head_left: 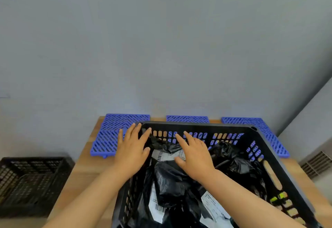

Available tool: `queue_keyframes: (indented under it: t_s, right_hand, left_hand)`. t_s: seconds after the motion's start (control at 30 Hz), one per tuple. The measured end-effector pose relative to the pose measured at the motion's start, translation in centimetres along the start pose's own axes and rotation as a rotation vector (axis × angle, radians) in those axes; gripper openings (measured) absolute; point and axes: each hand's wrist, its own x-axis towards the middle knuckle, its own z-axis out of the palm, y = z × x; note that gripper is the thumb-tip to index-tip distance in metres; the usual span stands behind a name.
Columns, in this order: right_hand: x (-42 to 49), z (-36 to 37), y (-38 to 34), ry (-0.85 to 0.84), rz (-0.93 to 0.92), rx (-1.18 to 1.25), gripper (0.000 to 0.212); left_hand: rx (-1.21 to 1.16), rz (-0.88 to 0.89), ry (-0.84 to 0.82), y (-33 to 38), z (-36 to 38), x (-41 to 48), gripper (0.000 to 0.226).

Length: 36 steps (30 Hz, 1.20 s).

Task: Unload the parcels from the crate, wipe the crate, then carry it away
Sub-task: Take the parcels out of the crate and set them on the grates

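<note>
Presently: black crate [197, 124] sits on the counter [86, 173], black parcels [172, 184] piled inside. Left grip [132, 148], fingers spread and straight, lies over the crate's far-left corner; right grip [195, 155], likewise flat, over the topmost parcels; contact unclear.

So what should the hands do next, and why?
Probably grip the top parcel, the one with the white label, and lift it out. The left hand and right hand are open right by it, holding nothing, and the crate is full of black parcels.
</note>
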Motion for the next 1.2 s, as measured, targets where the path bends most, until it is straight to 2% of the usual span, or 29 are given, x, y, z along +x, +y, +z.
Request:
queue_keyframes:
  t_s: [0.17,0.37,0.43,0.53,0.6,0.73,1.03,1.2]
  right_hand:
    - [1.8,2.9,-2.0,-0.001,0.012,0.037,0.073]
    - [4.6,5.2,-3.6,0.053,0.027,0.033,0.060]
    - [5.4,5.5,-3.4,0.046,0.040,0.053,0.049]
    - [6.2,5.1,-2.7,0.070,0.068,0.181,0.022]
    - [6.3,4.4,-2.4,0.096,0.104,0.299,0.016]
    - [5.8,2.1,-1.8,0.085,0.188,0.470,0.012]
    - [5.1,-4.5,-0.3,0.007,0.188,0.745,0.013]
    - [5.7,-7.5,0.8,-0.003,0.227,0.968,0.016]
  left_hand:
    - [-0.061,-0.005,0.024,-0.9,1.5,0.0,0.060]
    - [-0.164,-0.006,0.086,-1.4,2.1,0.2,0.050]
    - [-0.164,0.006,0.082,-1.3,2.1,0.2,0.050]
    - [-0.189,0.004,0.077,-1.3,1.8,0.2,0.052]
    - [-0.211,0.001,0.107,-1.3,1.8,0.0,0.054]
    - [-0.222,-0.012,0.147,-1.1,1.6,-0.2,0.056]
    - [-0.240,-0.016,0.182,-0.8,1.4,-0.5,0.079]
    - [-0.332,-0.110,0.199,-0.6,0.7,-0.9,0.094]
